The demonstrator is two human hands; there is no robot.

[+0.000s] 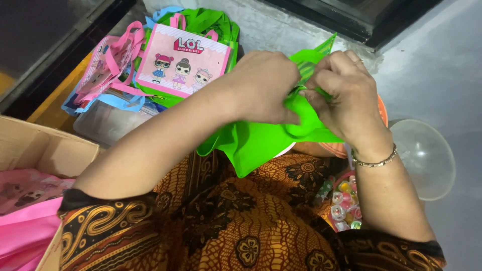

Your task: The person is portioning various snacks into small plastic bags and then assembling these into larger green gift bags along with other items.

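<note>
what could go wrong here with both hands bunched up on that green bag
Both the left hand and the right hand pinch the green bag at one spot, so a hard tug might tear or crease the thin fabric. The bag hangs over the lap, right above the basket of small wrapped sweets, and a swing could knock some out. The clear plastic bowl sits close by the right elbow and may get bumped.

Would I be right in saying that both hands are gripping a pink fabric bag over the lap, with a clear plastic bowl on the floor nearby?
Not quite: the head view shows the left hand and right hand gripping a green fabric bag, not pink. The clear plastic bowl is indeed nearby.
</note>
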